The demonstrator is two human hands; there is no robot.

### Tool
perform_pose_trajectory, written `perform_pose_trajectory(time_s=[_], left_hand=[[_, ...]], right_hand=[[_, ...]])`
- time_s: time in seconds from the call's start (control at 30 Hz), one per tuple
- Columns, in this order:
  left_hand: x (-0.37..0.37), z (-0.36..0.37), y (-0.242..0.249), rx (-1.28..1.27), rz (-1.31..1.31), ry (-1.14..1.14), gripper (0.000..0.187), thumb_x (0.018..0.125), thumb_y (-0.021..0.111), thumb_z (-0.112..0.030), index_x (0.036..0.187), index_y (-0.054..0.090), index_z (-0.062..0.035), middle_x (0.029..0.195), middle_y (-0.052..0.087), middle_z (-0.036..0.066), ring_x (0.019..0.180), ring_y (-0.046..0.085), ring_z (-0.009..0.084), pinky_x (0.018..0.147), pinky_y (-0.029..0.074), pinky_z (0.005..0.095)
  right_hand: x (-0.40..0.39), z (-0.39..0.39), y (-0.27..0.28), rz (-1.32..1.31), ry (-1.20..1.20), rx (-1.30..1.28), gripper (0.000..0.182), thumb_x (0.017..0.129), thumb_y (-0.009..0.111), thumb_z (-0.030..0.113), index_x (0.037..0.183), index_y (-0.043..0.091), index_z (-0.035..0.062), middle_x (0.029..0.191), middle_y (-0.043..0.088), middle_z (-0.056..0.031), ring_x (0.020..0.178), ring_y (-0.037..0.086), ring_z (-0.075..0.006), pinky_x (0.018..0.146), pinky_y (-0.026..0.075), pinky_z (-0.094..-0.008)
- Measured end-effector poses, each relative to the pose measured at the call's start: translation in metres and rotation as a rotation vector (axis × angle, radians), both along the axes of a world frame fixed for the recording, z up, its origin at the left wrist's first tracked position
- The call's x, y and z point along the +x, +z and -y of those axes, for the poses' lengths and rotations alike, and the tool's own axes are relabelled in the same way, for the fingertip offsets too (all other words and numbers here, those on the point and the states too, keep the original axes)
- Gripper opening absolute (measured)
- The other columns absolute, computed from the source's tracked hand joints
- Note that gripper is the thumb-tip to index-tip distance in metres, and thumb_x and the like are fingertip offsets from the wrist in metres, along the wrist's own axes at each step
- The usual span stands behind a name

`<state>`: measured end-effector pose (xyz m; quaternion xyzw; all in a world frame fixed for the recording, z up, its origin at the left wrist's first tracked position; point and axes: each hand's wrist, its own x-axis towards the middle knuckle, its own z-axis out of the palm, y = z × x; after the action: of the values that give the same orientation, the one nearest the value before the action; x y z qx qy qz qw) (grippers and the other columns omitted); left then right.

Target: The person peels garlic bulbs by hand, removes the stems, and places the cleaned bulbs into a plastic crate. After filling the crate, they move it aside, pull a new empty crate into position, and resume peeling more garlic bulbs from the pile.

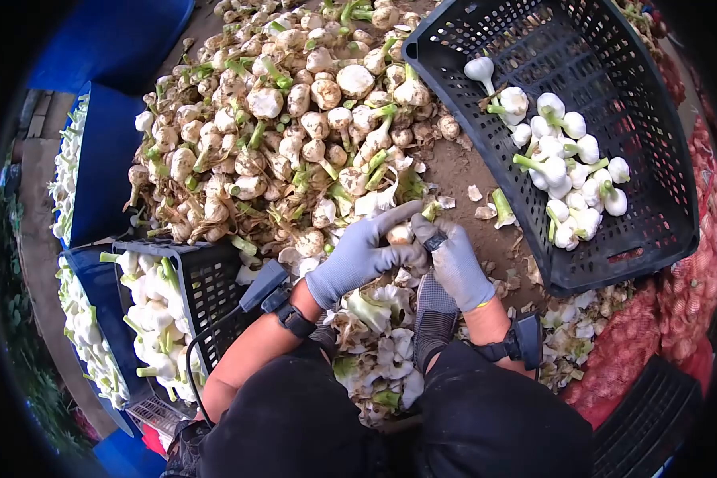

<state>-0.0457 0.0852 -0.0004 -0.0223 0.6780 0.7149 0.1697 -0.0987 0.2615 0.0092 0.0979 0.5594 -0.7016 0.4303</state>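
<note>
Both my hands wear pale grey gloves and meet over the heap's near edge. My left hand (365, 253) curls its fingers and thumb around a garlic bulb (401, 234), whose brownish side shows between the gloves. My right hand (457, 267) is closed against the other side of the same bulb, fingers bent in. A black band (435, 241) sits around one of its digits. Just beyond the fingertips lies a bit of green stem (431, 210). Part of the bulb is hidden by the gloves. Below the hands, peeled garlic skins (378, 350) cover the ground between my feet.
A big heap of unpeeled garlic (295, 119) lies ahead. At right, a black crate (486, 151) holds clean white bulbs. Another filled crate (211, 279) and blue bins (107, 159) with garlic stand left. Red mesh sacks (629, 350) flank the right side.
</note>
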Motion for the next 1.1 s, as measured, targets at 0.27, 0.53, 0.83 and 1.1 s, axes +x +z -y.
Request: perform_pose_trajectory(time_s=[0.27, 0.53, 0.83, 1.1], left_hand=[[0.002, 0.005, 0.013, 0.296, 0.260, 0.116, 0.071, 0.092, 0.054, -0.054, 0.142, 0.039, -0.0075, 0.089, 0.061, 0.003, 0.072, 0.057, 0.0100, 0.066, 0.046, 0.0220], [0.001, 0.000, 0.025, 0.412, 0.350, 0.103, 0.075, 0.092, 0.055, -0.053, 0.150, 0.023, -0.0157, 0.091, 0.062, 0.003, 0.063, 0.056, 0.0082, 0.055, 0.043, 0.0184], [0.001, 0.010, -0.002, -0.103, 0.171, 0.268, 0.048, 0.096, 0.059, -0.032, 0.129, 0.050, 0.0003, 0.104, 0.063, 0.007, 0.092, 0.059, 0.0094, 0.077, 0.050, 0.0224], [0.004, 0.009, 0.009, 0.535, 0.394, 0.321, 0.034, 0.090, 0.069, -0.021, 0.116, 0.060, -0.0010, 0.103, 0.066, 0.003, 0.093, 0.061, 0.0097, 0.084, 0.050, 0.0251]], right_hand=[[0.000, 0.003, 0.010, -0.121, 0.039, 0.096, 0.013, 0.095, 0.052, 0.011, 0.096, 0.061, 0.0010, 0.065, 0.060, -0.0026, 0.056, 0.056, -0.0077, 0.049, 0.045, -0.0219], [-0.006, 0.004, 0.014, -0.169, 0.023, -0.005, 0.015, 0.092, 0.059, 0.007, 0.101, 0.067, -0.0020, 0.078, 0.063, 0.0006, 0.066, 0.053, -0.0058, 0.058, 0.045, -0.0243], [0.001, 0.002, 0.005, -0.109, 0.131, 0.176, 0.022, 0.091, 0.050, -0.001, 0.107, 0.064, -0.0034, 0.087, 0.066, -0.0059, 0.070, 0.062, -0.0102, 0.059, 0.050, -0.0229], [-0.014, -0.027, -0.039, -0.949, 0.282, 0.712, 0.035, 0.079, 0.060, 0.005, 0.114, 0.061, 0.0048, 0.092, 0.066, -0.0159, 0.080, 0.067, -0.0323, 0.074, 0.054, -0.0419]])
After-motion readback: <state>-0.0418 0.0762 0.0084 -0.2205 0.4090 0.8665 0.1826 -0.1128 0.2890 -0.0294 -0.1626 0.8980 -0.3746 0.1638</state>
